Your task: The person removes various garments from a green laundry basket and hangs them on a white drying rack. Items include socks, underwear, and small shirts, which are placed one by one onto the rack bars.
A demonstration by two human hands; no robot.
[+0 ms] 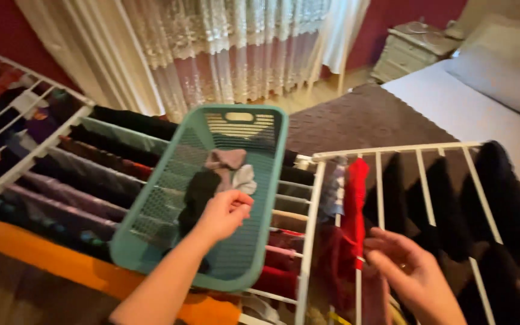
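While a teal laundry basket [151, 222] sits on the rails of a white drying rack [308, 229], the person's left hand [224, 213] reaches into it, grip nearly closed, fingertips pinched on a small pale garment [245, 179] among a few dark and pinkish pieces near the basket's middle. The basket's long axis runs away from the person, toward a lace curtain [236, 54]. The right hand [410, 274] hovers well to the right, fingers loosely spread and holding nothing, just beside a red garment [356, 204] draped over the raised rack wing. The left hand is plainly the nearer to the basket's contents; a bed [452, 102] lies beyond.
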